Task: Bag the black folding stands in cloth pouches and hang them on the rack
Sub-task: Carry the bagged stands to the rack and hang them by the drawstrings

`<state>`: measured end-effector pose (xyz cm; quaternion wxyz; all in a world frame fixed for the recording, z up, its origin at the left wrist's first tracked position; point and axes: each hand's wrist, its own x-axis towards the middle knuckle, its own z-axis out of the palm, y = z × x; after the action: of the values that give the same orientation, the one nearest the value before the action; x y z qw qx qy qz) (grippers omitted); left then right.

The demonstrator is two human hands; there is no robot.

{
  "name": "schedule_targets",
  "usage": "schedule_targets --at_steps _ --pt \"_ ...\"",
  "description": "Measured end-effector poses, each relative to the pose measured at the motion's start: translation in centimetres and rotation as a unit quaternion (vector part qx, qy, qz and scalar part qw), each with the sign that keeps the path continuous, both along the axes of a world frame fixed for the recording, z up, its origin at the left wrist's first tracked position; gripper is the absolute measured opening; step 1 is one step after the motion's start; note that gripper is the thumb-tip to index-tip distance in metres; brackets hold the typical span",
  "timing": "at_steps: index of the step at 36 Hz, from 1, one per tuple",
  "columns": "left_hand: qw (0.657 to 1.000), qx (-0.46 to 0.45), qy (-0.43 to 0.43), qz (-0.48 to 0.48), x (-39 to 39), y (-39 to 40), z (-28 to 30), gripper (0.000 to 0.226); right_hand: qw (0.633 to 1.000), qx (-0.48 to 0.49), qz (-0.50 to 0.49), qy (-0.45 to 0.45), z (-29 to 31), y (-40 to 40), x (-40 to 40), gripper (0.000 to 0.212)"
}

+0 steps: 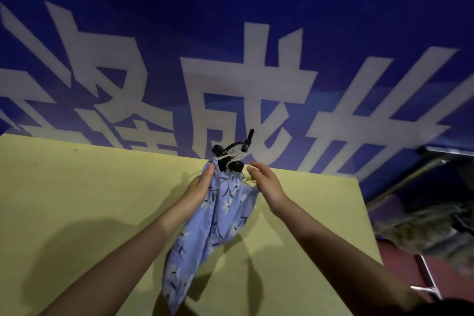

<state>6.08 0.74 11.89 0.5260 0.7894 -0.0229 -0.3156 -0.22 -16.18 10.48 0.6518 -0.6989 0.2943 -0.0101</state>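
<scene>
Pouch [207, 226] standing over the desk [77, 200], long axis rising away from the person to its mouth, where the black folding stand [230, 159] protrudes; left grip [201, 186] grasps the left rim, right grip [266, 185] pinches the drawstring [250, 181].

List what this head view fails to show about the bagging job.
- Black folding stand: only its top shows; the blue floral cloth pouch hides the rest.
- White drawstring: mostly behind the right hand.
- Left hand: fingertips buried in pouch fabric.
- Rack: the blurred metal bars at the right edge cannot be identified.
</scene>
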Motion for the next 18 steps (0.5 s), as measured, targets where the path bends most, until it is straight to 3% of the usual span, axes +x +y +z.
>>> schedule_targets --at_steps 5,7,10,18 --pt "1.0 -0.01 -0.017 -0.007 -5.3 -3.8 1.3 0.06 0.986 0.109 0.031 0.118 -0.2 -3.4 -4.6 0.059" --pt "1.0 -0.016 -0.013 0.002 -7.0 -4.9 1.3 0.059 0.977 0.172 0.023 0.126 -0.5 -4.5 -6.2 0.045" --pt "1.0 -0.016 -0.012 0.005 -9.9 -7.2 1.4 0.058 0.958 0.276 0.003 0.083 -1.0 -7.0 -9.2 0.032" --pt "1.0 -0.002 -0.01 -0.005 -16.3 -13.6 1.0 0.059 0.92 0.357 -0.143 -0.075 1.4 -15.2 -15.4 0.009"
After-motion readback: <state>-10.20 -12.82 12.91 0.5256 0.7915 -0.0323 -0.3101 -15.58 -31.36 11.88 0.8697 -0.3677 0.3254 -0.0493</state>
